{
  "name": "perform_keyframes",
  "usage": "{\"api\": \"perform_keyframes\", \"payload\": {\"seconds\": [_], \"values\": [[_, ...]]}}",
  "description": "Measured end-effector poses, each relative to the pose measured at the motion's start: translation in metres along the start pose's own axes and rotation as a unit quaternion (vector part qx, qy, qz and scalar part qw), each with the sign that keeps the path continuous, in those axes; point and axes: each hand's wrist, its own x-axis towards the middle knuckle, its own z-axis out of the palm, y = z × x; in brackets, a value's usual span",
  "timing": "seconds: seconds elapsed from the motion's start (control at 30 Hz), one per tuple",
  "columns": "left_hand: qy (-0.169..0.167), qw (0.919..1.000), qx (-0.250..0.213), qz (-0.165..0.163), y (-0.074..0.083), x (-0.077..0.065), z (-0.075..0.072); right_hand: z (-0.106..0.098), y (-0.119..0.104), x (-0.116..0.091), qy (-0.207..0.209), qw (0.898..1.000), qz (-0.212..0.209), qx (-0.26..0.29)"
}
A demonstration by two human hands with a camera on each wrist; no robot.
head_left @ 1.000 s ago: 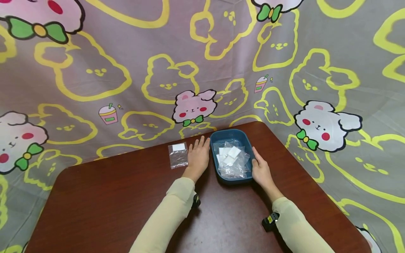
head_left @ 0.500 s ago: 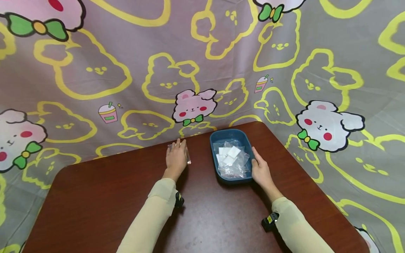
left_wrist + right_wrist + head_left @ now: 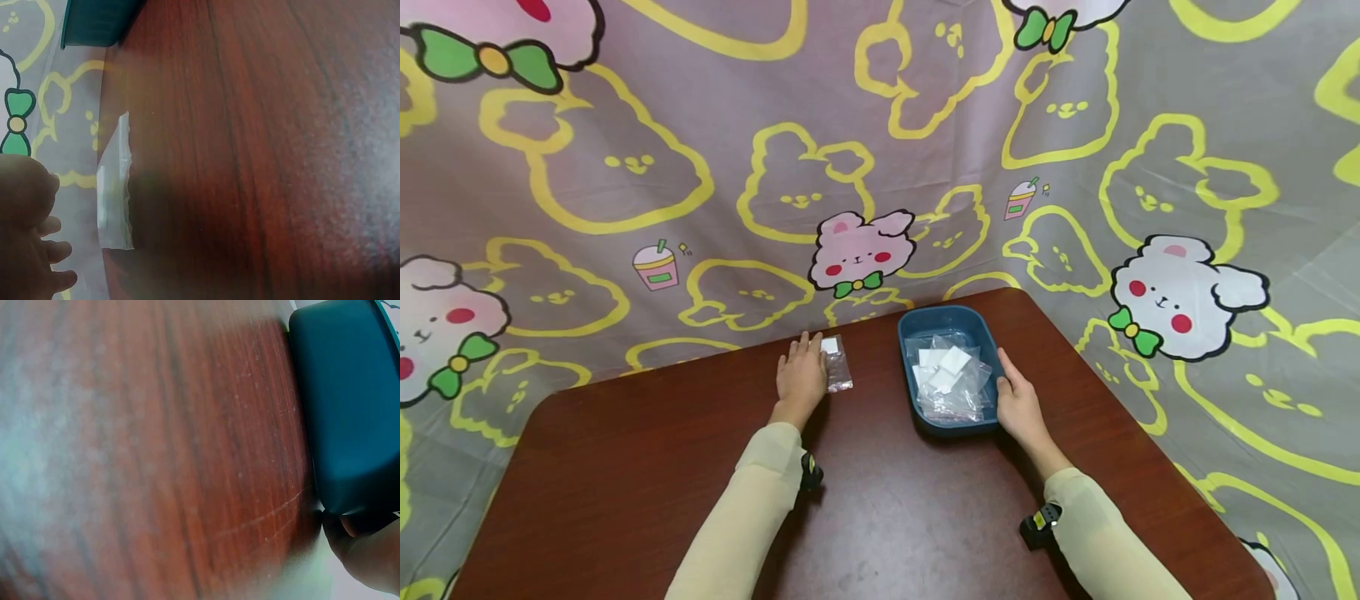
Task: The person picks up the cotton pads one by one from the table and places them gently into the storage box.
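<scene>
My left hand [image 3: 801, 379] lies beside a small clear zip bag [image 3: 839, 373] with a white piece in its upper part, and hides the bag's left edge. In the left wrist view the fingers [image 3: 57, 251] are fairly straight and hold nothing; the bag [image 3: 115, 200] lies flat near the table's far edge. My right hand [image 3: 1018, 404] grips the right wall of a dark blue plastic bin [image 3: 912, 387], thumb at the rim. Several similar bags [image 3: 951, 383] with white pieces are heaped inside it. The right wrist view shows the bin's outer side [image 3: 350, 406] above the hand.
The brown wooden table [image 3: 880, 533] ends just behind the bag and bin. A patterned cloth curtain [image 3: 700, 208] hangs along the back and right sides. A black wrist camera [image 3: 1039, 527] sits under each sleeve.
My left hand has moved left from beside the bin, passing across the small bag to its left side. The bag has turned and shifted slightly rightward. My right hand and the bin stay put.
</scene>
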Motion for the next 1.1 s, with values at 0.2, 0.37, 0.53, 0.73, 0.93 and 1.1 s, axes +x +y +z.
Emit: {"api": "perform_keyframes", "payload": {"seconds": [0.2, 0.37, 0.53, 0.73, 0.93, 1.1], "values": [[-0.011, 0.9998, -0.019, 0.002, -0.006, 0.003, 0.007, 0.001, 0.001, 0.001, -0.003, 1.000, 0.006, 0.001], [-0.024, 0.9993, -0.028, 0.003, -0.008, 0.006, 0.014, 0.000, 0.001, 0.001, -0.005, 1.000, 0.007, -0.002], [-0.035, 0.9992, -0.017, 0.009, -0.011, 0.006, 0.023, 0.000, 0.003, 0.001, -0.005, 1.000, 0.009, -0.003], [-0.049, 0.9987, -0.002, 0.010, -0.016, 0.004, 0.032, 0.002, 0.007, 0.000, -0.002, 1.000, 0.004, 0.001], [-0.066, 0.9978, -0.005, 0.005, -0.016, 0.002, 0.036, 0.003, 0.007, 0.001, -0.001, 1.000, -0.003, 0.006], [-0.070, 0.9975, -0.006, 0.003, -0.015, 0.004, 0.036, 0.002, 0.006, 0.002, -0.002, 1.000, -0.005, 0.007]]}}
